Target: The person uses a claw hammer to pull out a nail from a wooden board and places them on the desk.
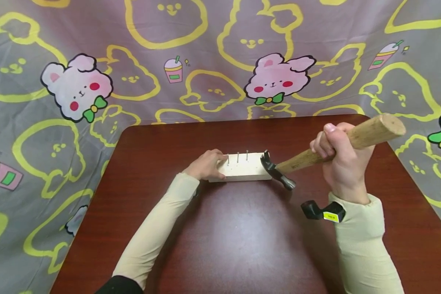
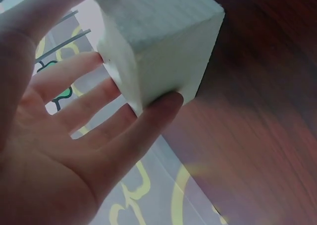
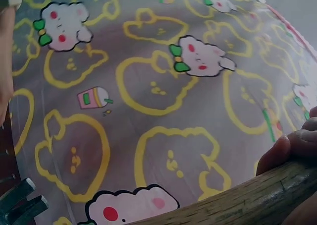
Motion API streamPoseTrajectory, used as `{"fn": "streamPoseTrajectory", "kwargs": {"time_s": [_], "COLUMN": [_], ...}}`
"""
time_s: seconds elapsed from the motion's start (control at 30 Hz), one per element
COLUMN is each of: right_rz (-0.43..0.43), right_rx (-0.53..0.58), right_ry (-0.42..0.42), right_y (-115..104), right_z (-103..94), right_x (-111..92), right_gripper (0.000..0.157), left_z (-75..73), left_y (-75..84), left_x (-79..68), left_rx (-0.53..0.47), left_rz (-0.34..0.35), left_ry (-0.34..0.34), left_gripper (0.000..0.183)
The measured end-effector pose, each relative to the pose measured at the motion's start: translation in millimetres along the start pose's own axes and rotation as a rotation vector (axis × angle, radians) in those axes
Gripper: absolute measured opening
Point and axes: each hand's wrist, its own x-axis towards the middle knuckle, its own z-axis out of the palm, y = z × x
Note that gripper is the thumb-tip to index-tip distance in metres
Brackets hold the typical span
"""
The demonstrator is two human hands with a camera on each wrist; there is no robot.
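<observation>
Head view: block [image 1: 244,172] braced, hammer [image 1: 302,160] raised at 3 o'clock

My left hand [image 1: 207,164] grips the block's 9 o'clock end; my right hand [image 1: 347,159] is wrapped round the hammer. The block lies toward 12 o'clock on the table [image 1: 235,237], three nails [image 1: 247,155] upright in it. Hammer's metal end overlaps the 3 o'clock end; contact unclear. Risk, my judgement: the 9 o'clock nail stands just beside my fingers, so a stray swing could strike them; a glancing blow could bend a nail; one-ended bracing might let the block pivot.
</observation>
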Motion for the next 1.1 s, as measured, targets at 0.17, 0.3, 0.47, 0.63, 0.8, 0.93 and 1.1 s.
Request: {"fn": "streamPoseTrajectory", "kwargs": {"time_s": [0.17,0.3,0.47,0.63,0.8,0.93,1.1], "right_rz": [-0.003,0.018,0.144,0.261,0.333,0.403,0.444], "right_rx": [-0.076,-0.166,-0.265,-0.334,-0.386,-0.392,-0.415], "right_ry": [-0.061,-0.112,-0.092,-0.091,-0.114,-0.109,-0.086], "right_y": [14.0,23.1,31.8,37.5,44.2,51.0,61.3], "right_z": [10.0,19.5,33.0,42.9,48.2,51.0,54.6], "right_x": [14.9,26.8,38.9,46.6,54.7,61.2,69.1], "right_gripper": [0.028,0.027,0.030,0.029,0.028,0.027,0.029], "left_z": [0.2,-2.1,-4.2,-3.7,-3.3,-2.5,-1.2], "left_y": [1.9,3.6,5.6,8.3,8.0,7.3,6.8], "left_x": [2.0,1.4,0.5,0.2,1.7,2.3,2.2], "left_rx": [-0.007,-0.019,-0.015,0.011,0.014,0.018,0.026], "left_rz": [-0.029,-0.060,-0.065,-0.051,-0.059,-0.052,-0.053], "left_ry": [-0.016,-0.030,-0.036,-0.032,-0.026,-0.021,-0.024], "left_gripper": [0.073,0.073,0.072,0.071,0.073,0.074,0.073]}}
